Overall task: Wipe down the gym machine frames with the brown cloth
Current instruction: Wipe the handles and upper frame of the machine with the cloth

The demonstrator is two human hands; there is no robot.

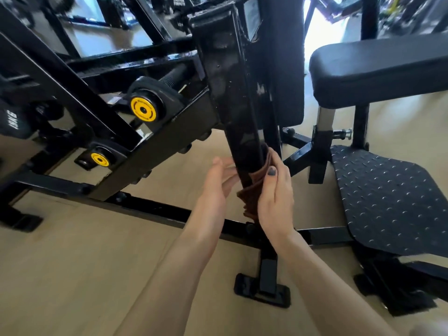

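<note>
The right hand (275, 190) grips the crumpled brown cloth (252, 192) against the glossy black steel upright post (232, 98), while the left hand (215, 185) hovers open-fingered beside it.

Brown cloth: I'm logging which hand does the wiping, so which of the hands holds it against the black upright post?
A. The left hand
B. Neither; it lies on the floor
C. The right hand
C: the right hand presses the brown cloth against the upright post, while the left hand stays open beside it.
</note>
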